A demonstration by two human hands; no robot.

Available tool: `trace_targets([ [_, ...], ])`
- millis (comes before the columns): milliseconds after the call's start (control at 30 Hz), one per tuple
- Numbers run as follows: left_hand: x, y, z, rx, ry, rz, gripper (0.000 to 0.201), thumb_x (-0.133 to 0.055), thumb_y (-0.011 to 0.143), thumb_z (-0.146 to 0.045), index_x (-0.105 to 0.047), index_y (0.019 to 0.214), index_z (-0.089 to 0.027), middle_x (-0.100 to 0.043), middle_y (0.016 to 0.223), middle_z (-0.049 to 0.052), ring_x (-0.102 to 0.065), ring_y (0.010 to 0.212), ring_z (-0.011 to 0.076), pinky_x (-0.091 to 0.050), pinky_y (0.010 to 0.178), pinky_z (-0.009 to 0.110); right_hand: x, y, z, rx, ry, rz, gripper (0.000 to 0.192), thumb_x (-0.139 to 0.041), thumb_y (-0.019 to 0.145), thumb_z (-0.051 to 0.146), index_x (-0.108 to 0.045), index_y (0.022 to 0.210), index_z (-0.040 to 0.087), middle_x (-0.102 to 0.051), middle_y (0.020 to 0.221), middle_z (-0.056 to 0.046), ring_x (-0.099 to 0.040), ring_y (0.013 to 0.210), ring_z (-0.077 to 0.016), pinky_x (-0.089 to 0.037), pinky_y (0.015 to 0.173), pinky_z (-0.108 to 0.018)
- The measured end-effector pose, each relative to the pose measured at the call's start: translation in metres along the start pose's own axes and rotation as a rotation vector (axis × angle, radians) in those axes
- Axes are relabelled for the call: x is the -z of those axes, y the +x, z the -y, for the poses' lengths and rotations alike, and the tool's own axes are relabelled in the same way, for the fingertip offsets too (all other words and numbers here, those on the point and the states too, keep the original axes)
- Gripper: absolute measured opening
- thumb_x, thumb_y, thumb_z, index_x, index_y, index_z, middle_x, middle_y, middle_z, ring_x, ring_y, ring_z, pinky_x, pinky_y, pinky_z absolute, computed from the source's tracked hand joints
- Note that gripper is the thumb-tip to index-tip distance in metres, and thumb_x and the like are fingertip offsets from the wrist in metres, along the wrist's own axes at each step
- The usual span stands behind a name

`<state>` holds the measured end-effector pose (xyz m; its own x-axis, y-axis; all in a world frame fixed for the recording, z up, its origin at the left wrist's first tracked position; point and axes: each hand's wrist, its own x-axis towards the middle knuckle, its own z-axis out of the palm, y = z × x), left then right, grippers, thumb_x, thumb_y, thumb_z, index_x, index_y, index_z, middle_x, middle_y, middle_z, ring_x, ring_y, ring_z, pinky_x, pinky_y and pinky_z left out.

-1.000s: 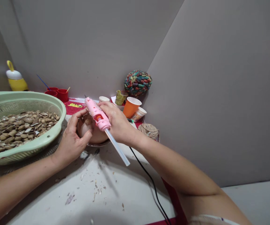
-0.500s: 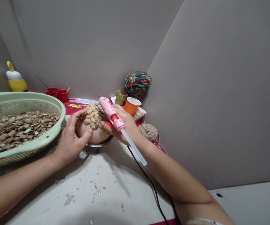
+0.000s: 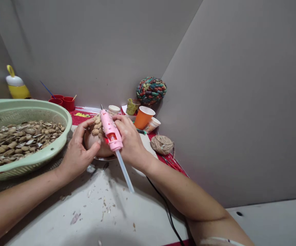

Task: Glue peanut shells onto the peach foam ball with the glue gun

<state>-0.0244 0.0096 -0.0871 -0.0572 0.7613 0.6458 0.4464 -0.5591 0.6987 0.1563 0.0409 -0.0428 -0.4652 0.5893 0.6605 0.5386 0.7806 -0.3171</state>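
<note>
Pink glue gun (image 3: 109, 127) moved left, gripped in the right hand (image 3: 131, 140); left hand's fingers (image 3: 80, 131) hold the round thing (image 3: 105, 151)

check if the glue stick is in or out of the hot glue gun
Partly in: the glue stick juts from the rear of the hot glue gun in the right hand; its inner end is hidden.

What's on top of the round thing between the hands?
Peanut shells sit on top of the round thing, beside the left hand. The pink glue gun and the right hand cover part of the top, so what's there can't be seen.
</note>
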Motion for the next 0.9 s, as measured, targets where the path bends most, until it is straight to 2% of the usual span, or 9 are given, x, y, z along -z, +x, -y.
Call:
trace_targets([
  [167,0.0024,-0.0004,-0.0014,0.011,-0.034,0.032,0.063,-0.064,0.077,-0.018,-0.051,0.138,-0.02,-0.061,0.142,0.013,-0.057,0.133,0.029,-0.042,0.119,0.054,-0.0006,-0.0021,0.001,-0.01,-0.013,0.003,0.028,-0.062,0.094,0.044,-0.06,0.101,0.018,-0.061,0.129,-0.018,-0.058,0.12,-0.0331,-0.05,0.101,-0.054],
  [333,0.0021,0.0,0.0011,0.08,-0.129,0.033,0.048,-0.061,0.092,-0.03,-0.052,0.138,-0.021,-0.061,0.142,0.012,-0.056,0.134,0.0281,-0.04,0.12,0.054,-0.001,-0.0042,-0.0005,0.008,-0.029,-0.016,0.024,-0.063,0.091,0.041,-0.059,0.099,0.019,-0.063,0.128,-0.017,-0.058,0.121,-0.0322,-0.049,0.103,-0.052],
  [533,-0.0002,0.0005,0.0031,0.041,-0.062,-0.007,0.045,-0.064,0.093,-0.033,-0.055,0.135,-0.021,-0.063,0.138,0.011,-0.059,0.13,0.0276,-0.043,0.117,0.052,-0.0016,-0.0056,-0.0014,0.07,-0.064,-0.04,0.017,-0.057,0.088,0.03,-0.059,0.1,0.018,-0.064,0.126,-0.018,-0.059,0.119,-0.0323,-0.05,0.098,-0.051],
  [900,0.0002,0.0013,0.0005,0.034,-0.034,-0.023,0.045,-0.065,0.091,-0.031,-0.056,0.134,-0.021,-0.065,0.135,0.011,-0.062,0.126,0.0278,-0.046,0.115,0.053,-0.0015,-0.0057,-0.0027,0.059,-0.062,-0.023,0.019,-0.058,0.086,0.031,-0.059,0.1,0.018,-0.064,0.129,-0.017,-0.059,0.12,-0.0323,-0.05,0.099,-0.052],
])
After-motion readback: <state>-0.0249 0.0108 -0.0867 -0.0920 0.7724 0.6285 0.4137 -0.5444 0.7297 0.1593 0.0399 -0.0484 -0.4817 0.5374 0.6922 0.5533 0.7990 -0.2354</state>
